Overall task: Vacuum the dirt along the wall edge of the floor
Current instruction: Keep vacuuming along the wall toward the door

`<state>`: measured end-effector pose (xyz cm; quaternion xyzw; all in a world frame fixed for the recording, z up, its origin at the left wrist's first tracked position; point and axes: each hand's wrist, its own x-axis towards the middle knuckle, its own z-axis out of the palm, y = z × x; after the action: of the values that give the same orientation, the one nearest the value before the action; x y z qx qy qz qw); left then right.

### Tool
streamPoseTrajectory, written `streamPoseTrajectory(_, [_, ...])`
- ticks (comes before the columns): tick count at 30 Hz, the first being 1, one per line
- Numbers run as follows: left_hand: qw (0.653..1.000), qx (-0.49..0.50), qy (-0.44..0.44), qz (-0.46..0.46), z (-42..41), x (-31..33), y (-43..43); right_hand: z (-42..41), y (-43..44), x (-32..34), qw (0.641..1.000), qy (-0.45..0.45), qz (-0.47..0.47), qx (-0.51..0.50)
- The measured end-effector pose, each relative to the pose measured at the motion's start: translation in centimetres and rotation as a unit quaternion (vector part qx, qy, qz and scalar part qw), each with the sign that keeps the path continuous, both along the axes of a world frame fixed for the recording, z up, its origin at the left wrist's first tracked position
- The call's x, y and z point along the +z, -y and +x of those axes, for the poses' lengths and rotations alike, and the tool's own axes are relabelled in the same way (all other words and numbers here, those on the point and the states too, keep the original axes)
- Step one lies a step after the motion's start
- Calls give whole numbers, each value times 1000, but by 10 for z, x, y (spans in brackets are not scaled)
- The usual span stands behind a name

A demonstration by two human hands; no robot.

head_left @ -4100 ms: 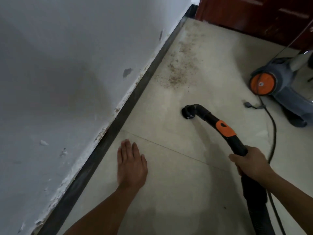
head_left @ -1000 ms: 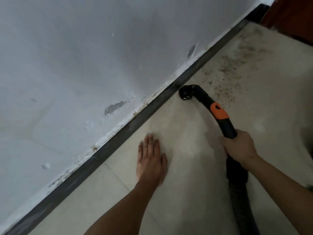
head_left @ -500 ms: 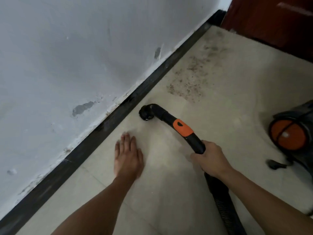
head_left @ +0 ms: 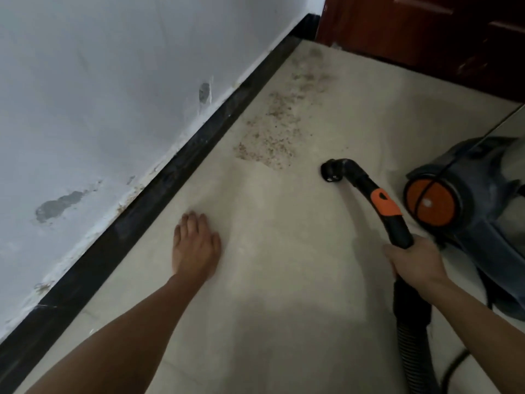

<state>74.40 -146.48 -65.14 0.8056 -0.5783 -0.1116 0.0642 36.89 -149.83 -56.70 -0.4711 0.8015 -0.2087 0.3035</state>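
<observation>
Hose handle [head_left: 377,200], black with an orange collar, is in the right hand [head_left: 414,258]; right grip clenched around the handle just below the collar. No readable brand or label anywhere, the frame is too soft for text. Long axis runs from the hand away toward the upper left, then elbows over so the round nozzle [head_left: 331,170] faces the wall side, mouth at or just above the floor tile [head_left: 284,251] — contact unclear. Ribbed black hose [head_left: 412,336] leaves the hand toward the bottom edge.

Dirt patch [head_left: 272,137], brown granules, lies left of the nozzle and beyond it, near but apart. It thins out toward the far corner and sits beside the black baseboard [head_left: 181,172], which runs diagonally from lower left to upper right under the scuffed white wall [head_left: 99,95]. Chipped paint shows along the wall's lower edge.

Left hand [head_left: 196,245] lies flat on the tile, palm down, fingers together pointing away, near the baseboard; left grip released, holding nothing.

Canister vacuum [head_left: 477,211], grey-blue body with an orange wheel hub, stands just right of the handle, close to the right hand. Dark red wooden door [head_left: 426,29] closes the far end. Nothing lies between nozzle and dirt.
</observation>
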Motion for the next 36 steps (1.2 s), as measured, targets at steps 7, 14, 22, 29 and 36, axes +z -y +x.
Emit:
streamPoseTrajectory(7, [999,35,-15,4,-24,-5,79,39,-5,3,996,58,20,63])
streamPoseTrajectory(14, [997,78,1,-13,-33,-19,94,18,12,-5,998,55,29,30])
streamPoseTrajectory(22, [995,93,21,3,-34,-19,95,17,95,5,1000,11,16,5])
streamPoseTrajectory(29, [995,93,19,6,-36,-15,96,52,30,-2,991,56,106,63])
streamPoseTrajectory(36, [995,94,24,16,-34,-17,96,54,79,3,996,19,65,50])
